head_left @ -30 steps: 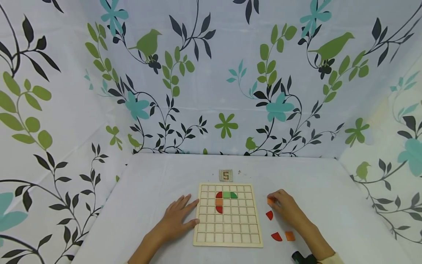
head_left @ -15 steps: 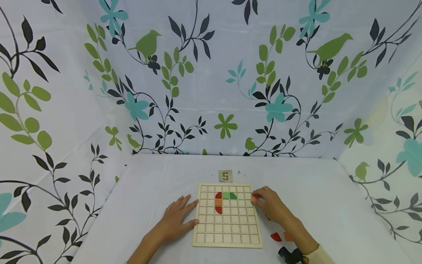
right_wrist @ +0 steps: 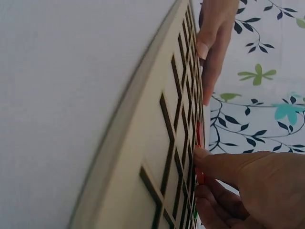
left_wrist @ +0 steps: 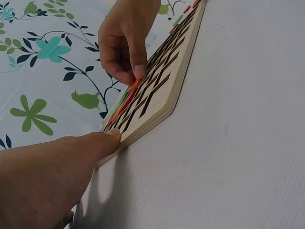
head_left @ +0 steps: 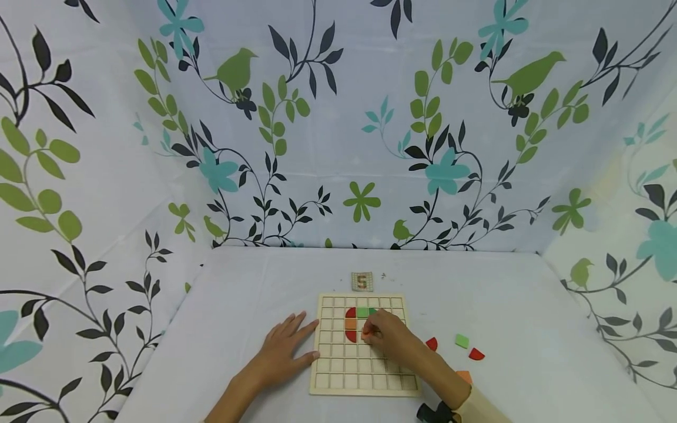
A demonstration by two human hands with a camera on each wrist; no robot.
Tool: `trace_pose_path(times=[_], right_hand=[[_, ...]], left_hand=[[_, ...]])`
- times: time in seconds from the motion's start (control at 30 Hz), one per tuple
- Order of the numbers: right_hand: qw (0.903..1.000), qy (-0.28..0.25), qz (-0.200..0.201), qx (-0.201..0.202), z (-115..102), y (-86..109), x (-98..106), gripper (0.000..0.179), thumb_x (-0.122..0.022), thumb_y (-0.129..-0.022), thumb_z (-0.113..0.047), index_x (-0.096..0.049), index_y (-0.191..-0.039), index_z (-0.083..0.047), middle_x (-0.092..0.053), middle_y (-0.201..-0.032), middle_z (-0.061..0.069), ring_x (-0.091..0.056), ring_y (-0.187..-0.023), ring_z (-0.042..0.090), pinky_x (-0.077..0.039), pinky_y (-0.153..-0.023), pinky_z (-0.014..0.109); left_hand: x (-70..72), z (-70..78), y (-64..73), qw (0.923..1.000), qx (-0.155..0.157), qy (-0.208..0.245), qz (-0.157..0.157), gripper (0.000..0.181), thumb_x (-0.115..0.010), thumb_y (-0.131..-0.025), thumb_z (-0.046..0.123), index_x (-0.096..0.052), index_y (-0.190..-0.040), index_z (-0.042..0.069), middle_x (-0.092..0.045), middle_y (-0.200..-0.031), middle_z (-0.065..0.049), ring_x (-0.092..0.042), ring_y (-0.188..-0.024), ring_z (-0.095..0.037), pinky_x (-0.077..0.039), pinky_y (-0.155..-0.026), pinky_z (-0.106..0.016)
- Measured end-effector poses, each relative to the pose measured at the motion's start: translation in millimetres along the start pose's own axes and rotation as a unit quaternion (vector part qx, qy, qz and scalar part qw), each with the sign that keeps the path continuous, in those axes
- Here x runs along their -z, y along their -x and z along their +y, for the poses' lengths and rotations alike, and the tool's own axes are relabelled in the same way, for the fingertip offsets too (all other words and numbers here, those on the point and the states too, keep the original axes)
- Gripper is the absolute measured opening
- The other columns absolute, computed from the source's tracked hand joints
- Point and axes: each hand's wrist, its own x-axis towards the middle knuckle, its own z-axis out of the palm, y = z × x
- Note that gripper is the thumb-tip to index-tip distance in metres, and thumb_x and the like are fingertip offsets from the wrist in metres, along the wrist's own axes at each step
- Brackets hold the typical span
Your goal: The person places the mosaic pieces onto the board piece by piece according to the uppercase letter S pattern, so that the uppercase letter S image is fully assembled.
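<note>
My right hand [head_left: 390, 336] is over the wooden grid board [head_left: 365, 392], pinching an orange square tile [left_wrist: 136, 85] between thumb and fingertips. The tile is right at the grid, just right of the lower red quarter-circle tile [head_left: 351, 336]. Above that lie an orange square [head_left: 351, 324], another red quarter-circle [head_left: 351, 312] and a light green square [head_left: 362, 312]. A dark green tile [head_left: 372, 311] is partly hidden behind my fingers. With fingers spread, my left hand [head_left: 282, 349] rests on the table, thumb and fingertips touching the board's left edge.
Right of the board lie loose tiles: a red quarter-circle [head_left: 432, 343], a green square [head_left: 462, 341], another red quarter-circle [head_left: 476, 353] and an orange square [head_left: 464, 376], partly behind my forearm. Beyond the board sits a small pattern card [head_left: 362, 281]. A patterned cloth [head_left: 317, 205] hangs behind the table.
My right hand has carried the orange tile leftward from beside the board to over its grid. Loose green and red tiles it covered now show. My left hand has stayed put.
</note>
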Motion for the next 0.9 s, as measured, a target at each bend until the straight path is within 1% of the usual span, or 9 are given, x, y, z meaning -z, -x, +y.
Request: trace_pose_path(times=[0.13,0.2,0.3,0.43,0.5,0.6,0.77,0.83,0.9], right_hand=[[0.9996,0.026,0.002,0.013,-2,-0.4,-4,0.006,-0.075,-0.099,-0.017,-0.072,-0.095,-0.015,-0.064,-0.098,-0.007,-0.057,-0.094,0.008,-0.055,-0.085,0.031],[0.9992,0.034,0.007,0.017,-2,1.5,-4,0.004,-0.076,-0.098,-0.017,-0.073,-0.096,-0.016,-0.067,-0.100,-0.008,-0.058,-0.096,0.009,-0.056,-0.089,0.033],[0.9979,0.051,0.014,0.038,-3,4.7,-4,0.004,-0.076,-0.098,-0.017,-0.075,-0.102,-0.015,-0.070,-0.103,-0.008,-0.058,-0.100,0.011,-0.056,-0.091,0.033],[0.9944,0.082,0.014,0.066,-3,8.1,-5,0.007,-0.075,-0.099,-0.015,-0.075,-0.107,-0.015,-0.069,-0.106,-0.009,-0.057,-0.101,0.010,-0.056,-0.089,0.028],[0.9934,0.092,0.012,0.068,-4,9.4,-6,0.008,-0.075,-0.099,-0.015,-0.075,-0.107,-0.015,-0.068,-0.107,-0.009,-0.056,-0.100,0.009,-0.055,-0.088,0.026],[0.9916,0.103,0.019,0.075,-3,10.0,-7,0.008,-0.076,-0.099,-0.014,-0.075,-0.106,-0.015,-0.068,-0.107,-0.009,-0.057,-0.101,0.010,-0.056,-0.089,0.028],[0.9854,0.125,0.044,0.106,-2,9.9,-9,0.008,-0.078,-0.097,-0.011,-0.075,-0.105,-0.012,-0.068,-0.107,-0.004,-0.060,-0.102,0.013,-0.058,-0.088,0.029],[0.9854,0.125,0.047,0.106,-2,11.2,-7,0.008,-0.078,-0.097,-0.011,-0.076,-0.105,-0.012,-0.067,-0.109,-0.002,-0.060,-0.101,0.013,-0.058,-0.088,0.029],[0.9890,0.113,0.045,0.085,-1,13.5,-3,0.009,-0.077,-0.098,-0.012,-0.076,-0.107,-0.011,-0.067,-0.111,-0.002,-0.061,-0.104,0.014,-0.059,-0.091,0.031]], left_hand=[[-0.2,0.8,-0.6,1.0000,-0.001,-0.002,0.002,0.071,-0.064,-0.101,0.058,-0.046,-0.162,0.026,-0.031,-0.173,-0.013,-0.022,-0.160,-0.043,-0.018,-0.124,-0.070],[-0.2,1.1,-0.8,1.0000,0.001,-0.002,0.001,0.072,-0.063,-0.101,0.059,-0.046,-0.162,0.026,-0.030,-0.173,-0.012,-0.021,-0.161,-0.042,-0.018,-0.125,-0.070],[-0.2,1.0,-0.9,1.0000,0.005,-0.004,0.000,0.072,-0.062,-0.100,0.060,-0.045,-0.162,0.027,-0.029,-0.173,-0.012,-0.020,-0.161,-0.042,-0.017,-0.125,-0.069],[-0.3,0.4,-1.2,1.0000,0.005,-0.007,-0.001,0.072,-0.061,-0.100,0.061,-0.045,-0.162,0.028,-0.029,-0.174,-0.011,-0.020,-0.161,-0.041,-0.017,-0.126,-0.069],[-0.6,-0.2,-1.5,1.0000,0.003,-0.007,-0.001,0.072,-0.061,-0.100,0.062,-0.045,-0.162,0.028,-0.029,-0.174,-0.011,-0.020,-0.161,-0.041,-0.017,-0.126,-0.069],[-1.2,-0.7,-2.2,1.0000,0.002,-0.008,0.000,0.072,-0.061,-0.100,0.062,-0.045,-0.162,0.028,-0.029,-0.173,-0.011,-0.020,-0.161,-0.041,-0.018,-0.125,-0.069],[-2.9,-1.4,-2.5,0.9999,0.005,-0.011,-0.002,0.072,-0.061,-0.100,0.062,-0.044,-0.162,0.028,-0.029,-0.174,-0.010,-0.020,-0.161,-0.041,-0.018,-0.125,-0.069],[-2.7,-1.1,-2.4,0.9999,0.004,-0.010,0.000,0.072,-0.062,-0.100,0.061,-0.045,-0.162,0.028,-0.030,-0.173,-0.011,-0.021,-0.161,-0.041,-0.018,-0.125,-0.069],[-2.0,-0.5,-2.4,0.9999,0.002,-0.010,0.001,0.072,-0.062,-0.100,0.061,-0.046,-0.162,0.027,-0.030,-0.173,-0.012,-0.021,-0.161,-0.042,-0.019,-0.125,-0.070]])
